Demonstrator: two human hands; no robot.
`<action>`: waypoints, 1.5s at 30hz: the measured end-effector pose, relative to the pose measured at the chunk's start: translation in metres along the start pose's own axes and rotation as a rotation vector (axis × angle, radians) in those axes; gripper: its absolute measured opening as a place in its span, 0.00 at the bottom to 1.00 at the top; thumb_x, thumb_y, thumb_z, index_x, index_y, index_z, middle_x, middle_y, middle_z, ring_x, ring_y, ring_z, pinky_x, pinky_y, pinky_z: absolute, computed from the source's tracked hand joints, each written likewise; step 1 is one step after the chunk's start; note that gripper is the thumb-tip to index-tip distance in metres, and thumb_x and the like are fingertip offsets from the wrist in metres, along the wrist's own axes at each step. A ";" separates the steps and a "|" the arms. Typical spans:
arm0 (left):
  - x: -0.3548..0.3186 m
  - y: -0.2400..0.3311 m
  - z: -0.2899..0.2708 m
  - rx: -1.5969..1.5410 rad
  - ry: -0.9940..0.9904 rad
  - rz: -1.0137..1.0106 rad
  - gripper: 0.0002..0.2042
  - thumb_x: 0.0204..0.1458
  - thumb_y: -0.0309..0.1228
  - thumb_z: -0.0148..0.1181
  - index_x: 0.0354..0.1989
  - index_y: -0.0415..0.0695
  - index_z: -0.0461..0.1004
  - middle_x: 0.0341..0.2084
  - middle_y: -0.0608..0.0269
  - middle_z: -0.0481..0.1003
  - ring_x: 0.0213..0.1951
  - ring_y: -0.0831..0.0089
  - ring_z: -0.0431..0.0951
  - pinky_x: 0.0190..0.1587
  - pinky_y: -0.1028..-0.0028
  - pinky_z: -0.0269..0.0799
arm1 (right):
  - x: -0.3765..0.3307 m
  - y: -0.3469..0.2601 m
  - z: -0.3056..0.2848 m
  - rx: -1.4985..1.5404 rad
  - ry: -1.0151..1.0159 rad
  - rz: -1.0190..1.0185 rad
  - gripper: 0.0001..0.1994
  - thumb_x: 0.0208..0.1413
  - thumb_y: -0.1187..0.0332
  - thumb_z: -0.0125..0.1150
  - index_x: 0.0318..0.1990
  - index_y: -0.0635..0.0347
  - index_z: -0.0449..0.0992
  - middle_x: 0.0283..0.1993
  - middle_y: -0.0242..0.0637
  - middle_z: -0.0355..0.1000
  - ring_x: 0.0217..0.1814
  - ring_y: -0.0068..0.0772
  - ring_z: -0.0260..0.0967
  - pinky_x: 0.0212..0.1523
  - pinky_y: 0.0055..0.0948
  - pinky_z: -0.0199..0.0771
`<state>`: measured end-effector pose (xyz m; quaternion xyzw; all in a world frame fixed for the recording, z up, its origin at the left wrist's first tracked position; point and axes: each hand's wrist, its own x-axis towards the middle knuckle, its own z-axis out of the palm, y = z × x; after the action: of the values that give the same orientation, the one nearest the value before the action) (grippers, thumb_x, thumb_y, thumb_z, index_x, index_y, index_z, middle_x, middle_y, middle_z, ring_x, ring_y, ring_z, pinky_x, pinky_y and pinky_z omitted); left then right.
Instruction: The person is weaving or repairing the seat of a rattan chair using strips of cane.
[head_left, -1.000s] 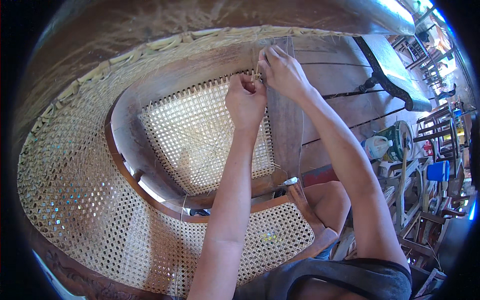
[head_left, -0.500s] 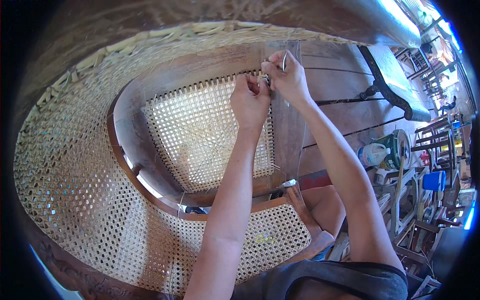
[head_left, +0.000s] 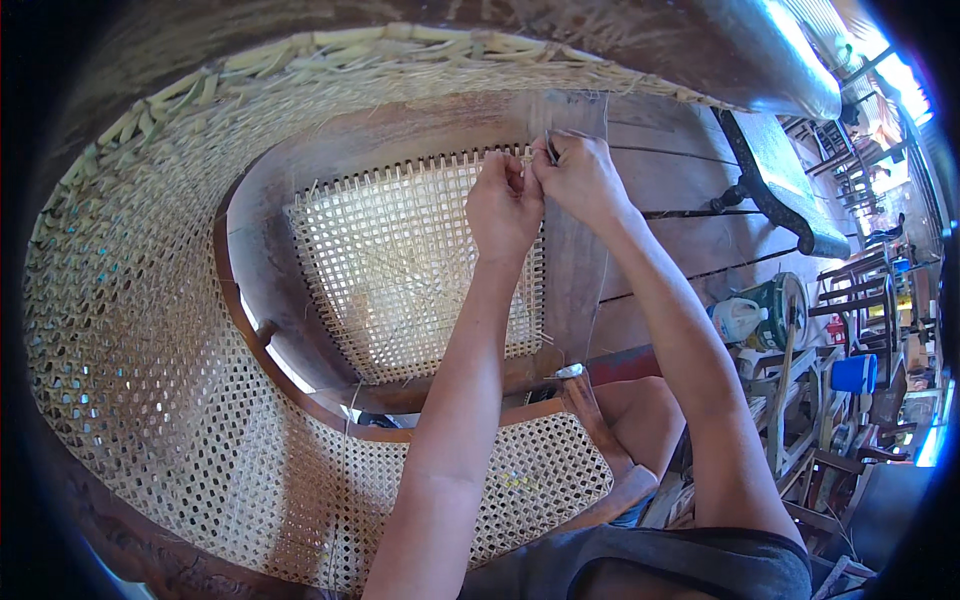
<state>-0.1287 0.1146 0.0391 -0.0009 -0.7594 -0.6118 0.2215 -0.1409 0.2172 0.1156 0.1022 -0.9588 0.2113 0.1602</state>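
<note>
A wooden chair frame (head_left: 262, 290) lies in front of me, with a pale woven cane panel (head_left: 400, 270) set into it. Both of my hands meet at the panel's far right corner. My left hand (head_left: 503, 208) pinches a thin cane strand (head_left: 528, 160) at the panel's upper edge. My right hand (head_left: 580, 178) is closed on a small dark tool (head_left: 550, 150) whose tip touches the same spot. A thin strand (head_left: 598, 300) hangs down past the right of the frame.
A wide band of woven cane (head_left: 130, 340) curves round the left and bottom, ending in loose strand ends at the top. My knee (head_left: 645, 415) shows under the frame. To the right are plank flooring, a dark carved wooden piece (head_left: 780, 180), a white jug (head_left: 738, 318), a blue bucket (head_left: 852, 373) and stacked chairs.
Both hands have stayed at the panel's far right corner, with only small shifts of the fingers. The view has tilted slightly.
</note>
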 end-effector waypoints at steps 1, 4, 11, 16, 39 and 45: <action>0.000 0.000 0.001 0.000 0.000 0.000 0.09 0.50 0.30 0.64 0.29 0.45 0.67 0.17 0.60 0.73 0.20 0.64 0.76 0.25 0.66 0.71 | 0.003 0.000 0.000 0.000 0.000 0.000 0.13 0.57 0.64 0.55 0.31 0.67 0.76 0.34 0.56 0.75 0.39 0.59 0.74 0.42 0.49 0.73; 0.000 0.003 0.001 -0.004 0.028 0.025 0.09 0.51 0.31 0.64 0.29 0.45 0.67 0.17 0.60 0.73 0.20 0.64 0.76 0.25 0.66 0.71 | 0.011 0.001 -0.001 -0.017 -0.073 0.003 0.11 0.57 0.65 0.55 0.33 0.66 0.75 0.34 0.57 0.74 0.39 0.59 0.74 0.42 0.50 0.73; -0.001 0.002 -0.004 0.027 -0.033 0.004 0.09 0.52 0.31 0.62 0.29 0.44 0.67 0.17 0.59 0.73 0.21 0.61 0.76 0.26 0.64 0.71 | -0.008 0.020 0.008 0.102 0.007 -0.148 0.08 0.57 0.68 0.56 0.39 0.61 0.76 0.37 0.51 0.75 0.40 0.56 0.74 0.43 0.48 0.75; 0.001 0.002 -0.001 0.038 -0.034 0.006 0.09 0.52 0.31 0.62 0.29 0.43 0.67 0.17 0.59 0.73 0.20 0.61 0.76 0.26 0.64 0.71 | -0.007 0.025 0.011 0.103 0.043 -0.167 0.08 0.57 0.68 0.56 0.41 0.59 0.77 0.42 0.45 0.75 0.43 0.52 0.75 0.44 0.44 0.76; 0.064 0.012 -0.028 0.124 -0.303 0.042 0.06 0.51 0.30 0.66 0.32 0.41 0.79 0.23 0.57 0.80 0.26 0.67 0.81 0.30 0.69 0.75 | -0.022 0.022 0.039 0.779 0.054 0.244 0.11 0.55 0.74 0.55 0.43 0.69 0.78 0.32 0.36 0.77 0.33 0.20 0.70 0.36 0.25 0.72; 0.076 0.031 -0.032 0.056 -0.477 -0.152 0.09 0.52 0.31 0.67 0.30 0.37 0.78 0.21 0.63 0.78 0.19 0.78 0.77 0.20 0.78 0.72 | -0.025 0.020 0.044 0.816 -0.007 0.277 0.14 0.54 0.81 0.54 0.49 0.69 0.74 0.31 0.23 0.69 0.32 0.12 0.60 0.33 0.16 0.63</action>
<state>-0.1782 0.0722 0.0981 -0.0818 -0.8046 -0.5880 -0.0106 -0.1344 0.2186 0.0614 0.0281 -0.8019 0.5923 0.0732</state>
